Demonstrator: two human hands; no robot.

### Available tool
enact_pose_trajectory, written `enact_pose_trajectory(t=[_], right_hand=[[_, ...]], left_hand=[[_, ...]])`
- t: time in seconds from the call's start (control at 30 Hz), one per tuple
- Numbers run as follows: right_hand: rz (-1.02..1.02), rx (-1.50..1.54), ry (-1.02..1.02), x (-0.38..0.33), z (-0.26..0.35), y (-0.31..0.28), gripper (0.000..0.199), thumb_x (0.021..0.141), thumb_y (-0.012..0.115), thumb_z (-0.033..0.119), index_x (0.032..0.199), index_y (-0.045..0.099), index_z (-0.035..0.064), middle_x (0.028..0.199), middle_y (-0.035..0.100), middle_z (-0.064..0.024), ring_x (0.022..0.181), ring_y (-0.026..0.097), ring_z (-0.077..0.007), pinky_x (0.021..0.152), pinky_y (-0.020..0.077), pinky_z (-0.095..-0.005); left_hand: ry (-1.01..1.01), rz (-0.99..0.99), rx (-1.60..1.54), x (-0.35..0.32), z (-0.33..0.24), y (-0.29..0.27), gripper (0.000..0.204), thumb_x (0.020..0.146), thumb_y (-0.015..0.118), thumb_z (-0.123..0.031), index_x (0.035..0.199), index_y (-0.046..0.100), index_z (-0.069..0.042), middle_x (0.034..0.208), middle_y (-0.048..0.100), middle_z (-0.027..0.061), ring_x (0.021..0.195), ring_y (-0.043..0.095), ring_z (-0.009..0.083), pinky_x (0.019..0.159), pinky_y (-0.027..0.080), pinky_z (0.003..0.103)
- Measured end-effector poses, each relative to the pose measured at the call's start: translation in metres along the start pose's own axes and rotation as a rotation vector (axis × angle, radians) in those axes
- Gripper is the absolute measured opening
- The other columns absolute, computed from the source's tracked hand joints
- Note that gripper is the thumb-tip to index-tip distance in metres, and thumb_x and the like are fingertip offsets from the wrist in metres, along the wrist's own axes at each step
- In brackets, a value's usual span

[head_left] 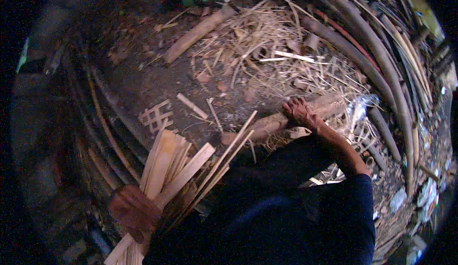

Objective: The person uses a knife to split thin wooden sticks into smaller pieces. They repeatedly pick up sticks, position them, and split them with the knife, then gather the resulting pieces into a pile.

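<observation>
Gripping a bundle of bamboo strips [174,167], the left hand [135,211] has its fingers clenched around it; the long axis runs from lower left up to the right. The right hand [298,111] rests on a log [267,123], finger state indeterminable. A small woven lattice [156,116] lies nearby. Straw litter [267,41] covers the dirt ground [138,74]; long poles [377,50] curve along the right.

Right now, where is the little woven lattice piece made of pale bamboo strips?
In the head view, the little woven lattice piece lies on the dark dirt ground, left of centre, just above the bundle of flat pale bamboo strips.
</observation>
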State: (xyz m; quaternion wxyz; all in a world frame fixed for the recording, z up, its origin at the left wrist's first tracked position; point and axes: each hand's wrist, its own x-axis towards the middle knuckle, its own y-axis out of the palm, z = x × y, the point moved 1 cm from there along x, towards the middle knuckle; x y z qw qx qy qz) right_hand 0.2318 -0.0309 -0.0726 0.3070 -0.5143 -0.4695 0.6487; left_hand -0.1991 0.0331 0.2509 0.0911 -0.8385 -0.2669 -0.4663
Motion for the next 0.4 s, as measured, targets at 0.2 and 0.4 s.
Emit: enact_pose_trajectory(t=[0.2,0.4], right_hand=[[-0.419,0.061,0.404,-0.061,-0.071,-0.176,0.047,0.082,0.052,0.011,0.128,0.047,0.0164,0.120,0.052,-0.0148,0.109,0.051,-0.0353,0.089,0.0465,-0.0432],[-0.897,0.283,0.544,-0.104,-0.122,-0.274,0.071,0.069,0.075,0.038,0.130,0.047,0.0137,0.121,0.053,-0.0136,0.107,0.053,-0.0343,0.088,0.0457,-0.0427]], left_hand=[[-0.105,0.355,-0.256,-0.001,0.033,-0.040,0.033,0.075,0.077,-0.019,0.095,0.067,0.005,0.091,0.069,0.0176,0.076,0.069,0.0275,0.075,0.058,0.039],[-0.362,0.658,-0.408,0.069,0.069,-0.022,0.039,0.078,0.075,-0.013,0.107,0.060,0.009,0.094,0.067,0.0202,0.078,0.069,0.0298,0.075,0.057,0.040]])
